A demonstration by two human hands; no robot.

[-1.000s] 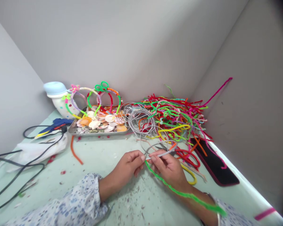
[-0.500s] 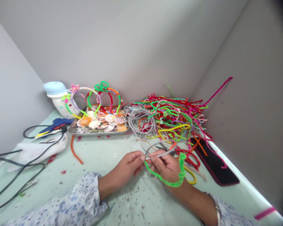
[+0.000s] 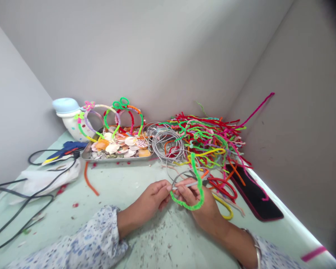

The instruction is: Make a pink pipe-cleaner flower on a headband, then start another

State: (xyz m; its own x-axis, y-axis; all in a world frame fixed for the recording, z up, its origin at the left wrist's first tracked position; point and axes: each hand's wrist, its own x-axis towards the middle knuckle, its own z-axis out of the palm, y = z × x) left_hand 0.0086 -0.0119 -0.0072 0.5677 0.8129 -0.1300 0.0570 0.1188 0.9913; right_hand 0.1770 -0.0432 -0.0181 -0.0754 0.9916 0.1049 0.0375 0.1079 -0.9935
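My left hand (image 3: 159, 195) is closed, its thumb and finger pinching the near end of a thin grey headband (image 3: 190, 184). Opposite it, almost touching, my right hand (image 3: 197, 198) grips the same band between thumb and fingers. A fuzzy green pipe cleaner (image 3: 202, 195) starts at the pinched end, curves below the right fingers and rises in front of that hand with its tip free. Fingers cover the spot where pipe cleaner and band meet. Just beyond the right hand lie red loops (image 3: 226, 186) and a yellow loop (image 3: 228, 213).
A metal tray (image 3: 114, 160) of seashells stands behind, with decorated headbands (image 3: 142, 119) above it. Coiled grey wire (image 3: 168, 147) and a heap of pipe cleaners (image 3: 210, 130) lie to its right. A black cable (image 3: 25, 200), white bottle (image 3: 72, 123) and black slab (image 3: 259, 198) flank the table.
The green pipe cleaner's free end has swung up and to the left, now standing in front of my right hand. Both hands keep nearly the same place and grip.
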